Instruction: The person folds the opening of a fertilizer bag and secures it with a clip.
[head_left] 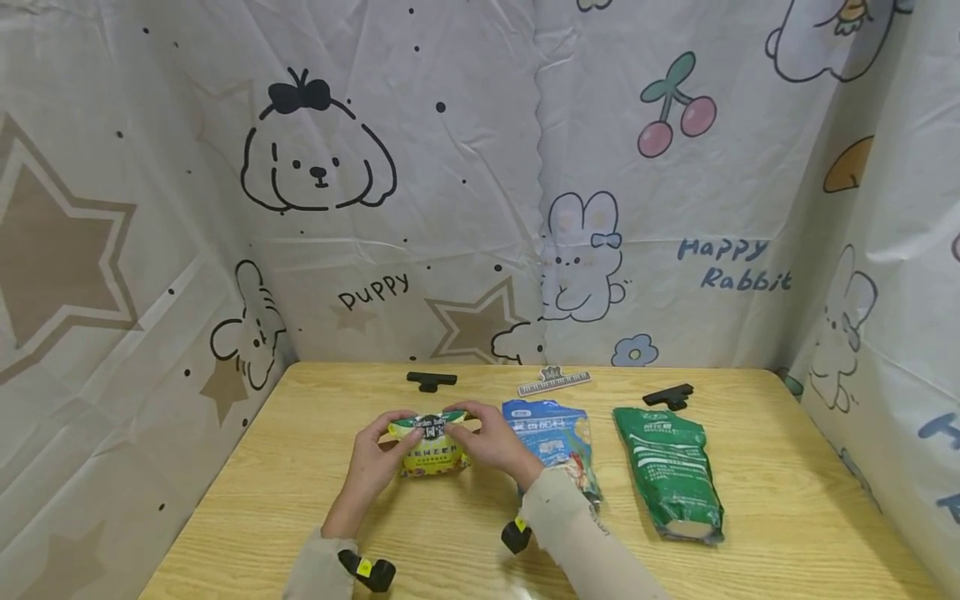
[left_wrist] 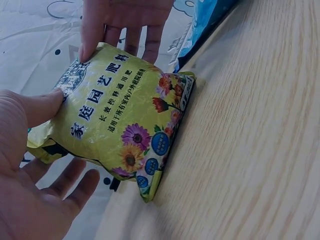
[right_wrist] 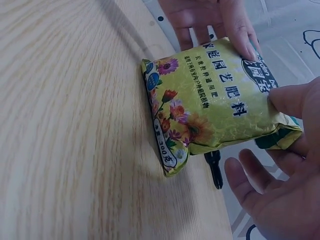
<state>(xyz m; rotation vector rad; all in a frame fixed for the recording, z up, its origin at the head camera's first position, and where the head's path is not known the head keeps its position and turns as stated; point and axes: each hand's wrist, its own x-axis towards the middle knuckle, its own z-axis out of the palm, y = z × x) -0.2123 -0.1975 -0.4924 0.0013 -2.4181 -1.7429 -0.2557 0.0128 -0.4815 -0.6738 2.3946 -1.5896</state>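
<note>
A small yellow-and-green fertilizer bag (head_left: 433, 458) with printed flowers stands near upright between my two hands, its bottom edge at the wooden table. My left hand (head_left: 375, 454) pinches its upper left side, thumb on the front and fingers behind. On the upper right side my right hand (head_left: 491, 437) pinches it the same way. Both wrist views show the bag's front, with the left thumb (left_wrist: 45, 105) and the right thumb (right_wrist: 290, 100) pressing near the dark label. Just right of my right hand lies a blue bag (head_left: 551, 433), partly covered by that forearm.
A green bag (head_left: 667, 471) lies on the table (head_left: 247, 500) at the right. Along the back are a black clip (head_left: 432, 381), a silver clip with a piano-key pattern (head_left: 555, 382) and another black clip (head_left: 670, 397). Printed cloth (head_left: 450, 167) hangs around the table.
</note>
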